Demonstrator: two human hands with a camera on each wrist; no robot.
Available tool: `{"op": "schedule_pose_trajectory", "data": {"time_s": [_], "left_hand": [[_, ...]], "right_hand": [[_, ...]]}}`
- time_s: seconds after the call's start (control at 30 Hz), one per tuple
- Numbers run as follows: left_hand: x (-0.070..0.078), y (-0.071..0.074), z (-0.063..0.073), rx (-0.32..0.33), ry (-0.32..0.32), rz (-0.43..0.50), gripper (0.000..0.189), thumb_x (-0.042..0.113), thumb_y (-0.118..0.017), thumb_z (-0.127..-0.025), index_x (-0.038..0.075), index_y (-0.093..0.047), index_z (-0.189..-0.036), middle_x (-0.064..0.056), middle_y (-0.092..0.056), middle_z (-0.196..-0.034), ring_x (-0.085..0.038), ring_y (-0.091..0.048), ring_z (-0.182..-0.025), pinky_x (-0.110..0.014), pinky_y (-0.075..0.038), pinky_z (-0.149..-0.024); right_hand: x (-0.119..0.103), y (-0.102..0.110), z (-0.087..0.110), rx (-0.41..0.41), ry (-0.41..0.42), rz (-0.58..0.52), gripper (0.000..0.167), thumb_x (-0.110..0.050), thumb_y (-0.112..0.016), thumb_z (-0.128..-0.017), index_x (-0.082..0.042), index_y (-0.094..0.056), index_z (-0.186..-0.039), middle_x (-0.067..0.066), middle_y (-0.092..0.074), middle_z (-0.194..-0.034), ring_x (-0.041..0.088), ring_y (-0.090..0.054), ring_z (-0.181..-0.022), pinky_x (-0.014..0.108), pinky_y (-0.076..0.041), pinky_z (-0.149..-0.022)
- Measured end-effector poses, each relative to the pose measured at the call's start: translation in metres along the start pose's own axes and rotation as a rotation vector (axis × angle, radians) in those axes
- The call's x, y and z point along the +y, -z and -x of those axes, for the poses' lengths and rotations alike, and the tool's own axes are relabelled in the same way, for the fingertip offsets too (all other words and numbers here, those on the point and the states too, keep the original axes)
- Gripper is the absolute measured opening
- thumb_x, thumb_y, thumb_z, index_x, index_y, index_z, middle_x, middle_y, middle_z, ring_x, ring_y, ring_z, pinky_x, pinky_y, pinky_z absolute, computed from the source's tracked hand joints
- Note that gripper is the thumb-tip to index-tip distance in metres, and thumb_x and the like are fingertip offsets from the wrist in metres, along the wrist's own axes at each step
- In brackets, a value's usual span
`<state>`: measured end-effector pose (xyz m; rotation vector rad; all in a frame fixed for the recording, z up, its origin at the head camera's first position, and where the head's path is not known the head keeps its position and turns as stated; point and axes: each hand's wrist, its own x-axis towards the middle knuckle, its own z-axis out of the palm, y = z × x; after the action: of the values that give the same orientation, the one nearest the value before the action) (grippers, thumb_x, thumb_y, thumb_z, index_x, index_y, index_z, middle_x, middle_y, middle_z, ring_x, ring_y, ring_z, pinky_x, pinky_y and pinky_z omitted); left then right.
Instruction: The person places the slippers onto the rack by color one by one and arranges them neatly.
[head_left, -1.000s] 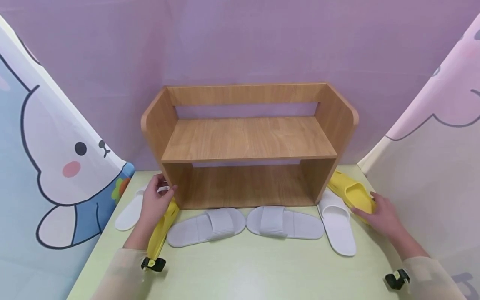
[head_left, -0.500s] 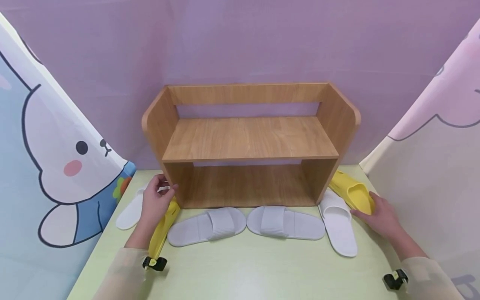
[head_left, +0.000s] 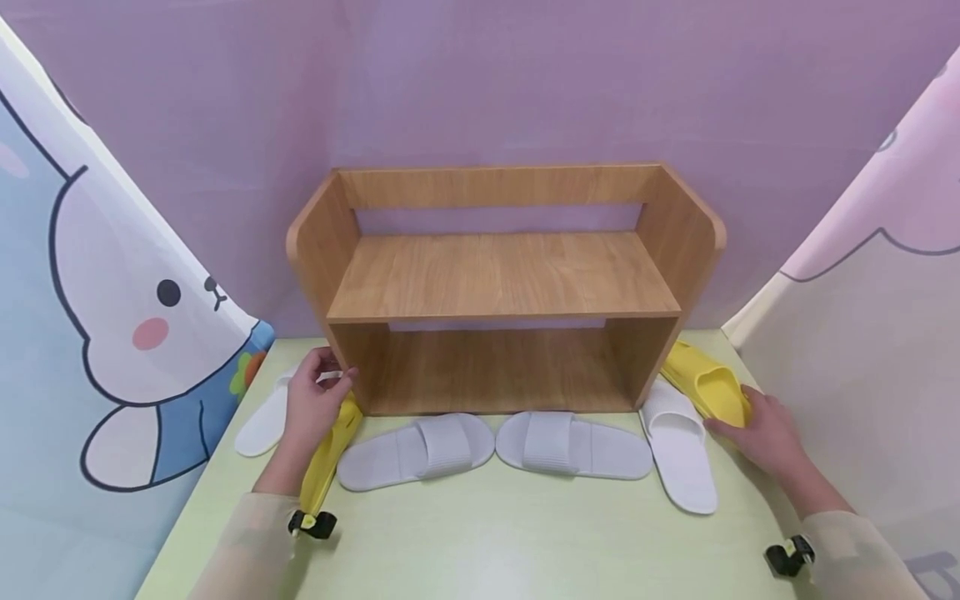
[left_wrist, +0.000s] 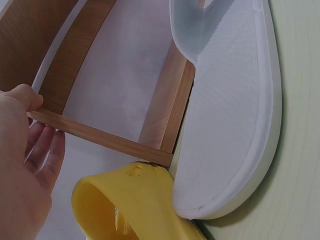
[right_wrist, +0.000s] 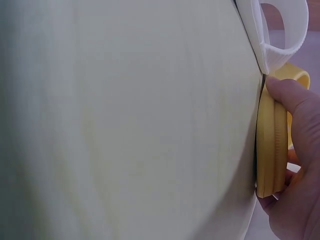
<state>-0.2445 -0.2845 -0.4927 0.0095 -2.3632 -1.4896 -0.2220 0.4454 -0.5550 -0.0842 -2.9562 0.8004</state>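
Observation:
A two-tier wooden shelf (head_left: 502, 275) stands against the purple backdrop. At its lower left side panel is my left hand (head_left: 315, 408); the left wrist view shows the thumb and fingers pinching the panel's front edge. My right hand (head_left: 767, 429) holds the heel of a yellow slipper (head_left: 712, 387) right of the shelf. The thumb lies on one side of that heel and the fingers on the other in the right wrist view. Beneath the left forearm lies another yellow slipper (head_left: 324, 467), partly hidden. A white slipper (left_wrist: 230, 110) looms close in the left wrist view.
Two pale grey slippers, one left (head_left: 375, 460) and one right (head_left: 618, 452), lie toe to toe before the shelf. A white slipper (head_left: 684, 458) rests beside the right yellow one. Printed cloths hang at the left (head_left: 120, 333) and right (head_left: 862, 350) of the pale green table (head_left: 525, 542).
Both hands stay at the same spots on the shelf and the yellow slipper. The whole head view has shifted slightly to the right.

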Motion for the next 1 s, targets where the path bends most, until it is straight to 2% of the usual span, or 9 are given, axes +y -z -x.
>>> {"op": "schedule_pose_trajectory", "data": {"time_s": [0.33, 0.6, 0.83, 1.0], "left_hand": [[-0.001, -0.001, -0.001, 0.009, -0.012, -0.021, 0.039, 0.011, -0.078, -0.103, 0.007, -0.061, -0.138, -0.012, -0.067, -0.128, -0.024, -0.063, -0.12, -0.012, -0.054, -0.093], [0.001, 0.001, -0.002, -0.005, 0.011, -0.045, 0.042, 0.018, -0.078, -0.105, 0.009, -0.059, -0.141, -0.011, -0.065, -0.131, -0.029, -0.064, -0.125, -0.014, -0.054, -0.096], [0.002, 0.002, -0.002, -0.012, 0.016, -0.041, 0.042, 0.017, -0.078, -0.105, 0.008, -0.059, -0.141, -0.012, -0.066, -0.13, -0.03, -0.065, -0.124, -0.012, -0.053, -0.094], [0.001, 0.002, -0.002, -0.011, 0.002, -0.039, 0.04, 0.016, -0.078, -0.105, 0.008, -0.06, -0.14, -0.013, -0.066, -0.128, -0.03, -0.065, -0.123, -0.011, -0.054, -0.093]], "right_hand": [[0.0, -0.007, -0.003, 0.074, 0.006, 0.025, 0.102, -0.046, -0.083, -0.097, 0.022, -0.034, -0.155, 0.049, -0.043, -0.137, 0.066, -0.041, -0.123, 0.078, -0.038, -0.098], [-0.005, -0.002, -0.004, 0.188, 0.043, -0.019, 0.105, -0.042, -0.086, -0.095, 0.021, -0.031, -0.159, 0.05, -0.04, -0.137, 0.065, -0.04, -0.123, 0.077, -0.038, -0.092], [-0.014, 0.004, -0.005, 0.282, 0.051, -0.072, 0.103, -0.037, -0.087, -0.094, 0.015, -0.031, -0.163, 0.044, -0.041, -0.137, 0.058, -0.039, -0.122, 0.057, -0.036, -0.081], [-0.025, 0.012, -0.005, 0.356, 0.062, -0.098, 0.097, -0.03, -0.088, -0.093, 0.014, -0.036, -0.162, 0.042, -0.043, -0.136, 0.054, -0.04, -0.119, 0.054, -0.034, -0.082]]}}
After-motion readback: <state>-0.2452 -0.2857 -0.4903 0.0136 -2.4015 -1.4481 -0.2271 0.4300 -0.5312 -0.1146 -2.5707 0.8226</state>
